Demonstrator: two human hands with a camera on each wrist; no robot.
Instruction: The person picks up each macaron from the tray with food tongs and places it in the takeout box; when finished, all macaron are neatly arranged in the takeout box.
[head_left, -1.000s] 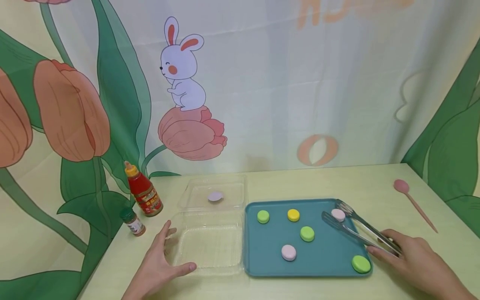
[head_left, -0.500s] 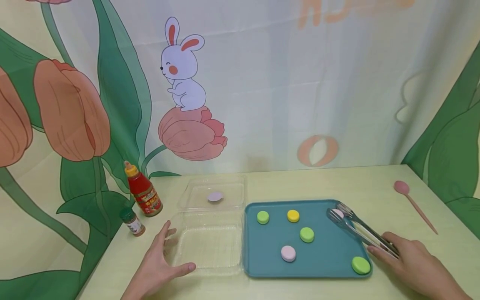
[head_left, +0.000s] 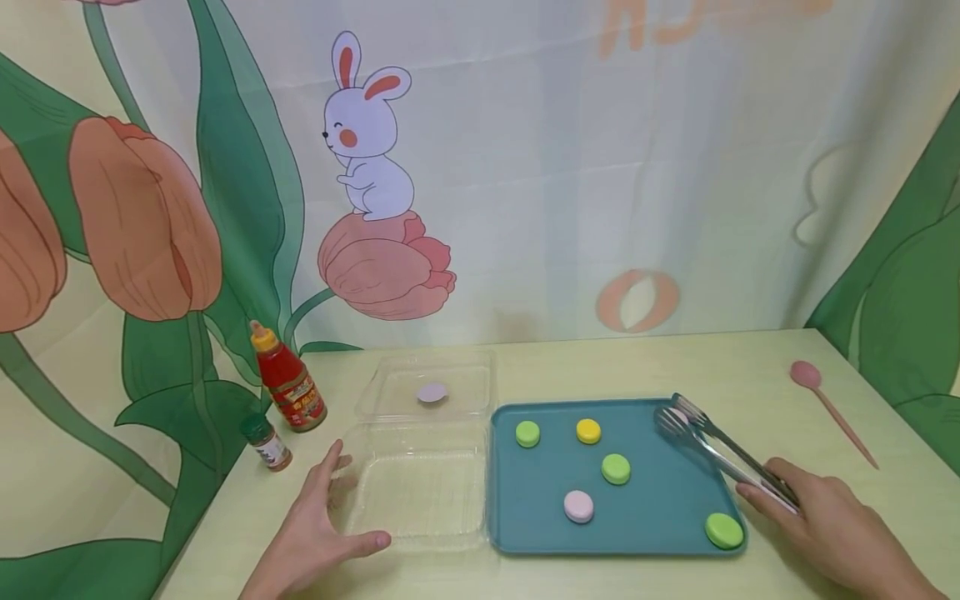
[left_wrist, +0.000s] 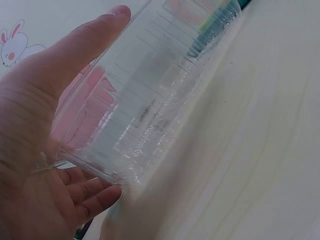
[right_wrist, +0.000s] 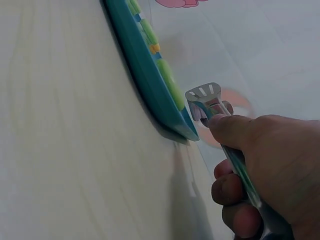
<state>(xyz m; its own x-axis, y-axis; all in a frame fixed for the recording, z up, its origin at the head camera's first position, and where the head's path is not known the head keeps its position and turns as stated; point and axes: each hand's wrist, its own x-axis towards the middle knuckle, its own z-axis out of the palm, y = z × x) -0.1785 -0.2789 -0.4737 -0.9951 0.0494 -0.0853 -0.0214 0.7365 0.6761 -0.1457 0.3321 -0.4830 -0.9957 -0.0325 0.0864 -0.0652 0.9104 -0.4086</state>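
Between the metal tongs' (head_left: 720,446) tips sits a small, round, pale-pink macaron (head_left: 677,414).

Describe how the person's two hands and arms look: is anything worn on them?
Both the left hand and the right hand are bare: no gloves, rings or watch show. The visible forearms carry no sleeves. The fingers have short, unpainted nails. No markings show on either hand.

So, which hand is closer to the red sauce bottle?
The left. The left hand rests against the clear container, just in front of the red sauce bottle. The right hand holds tongs across the table.
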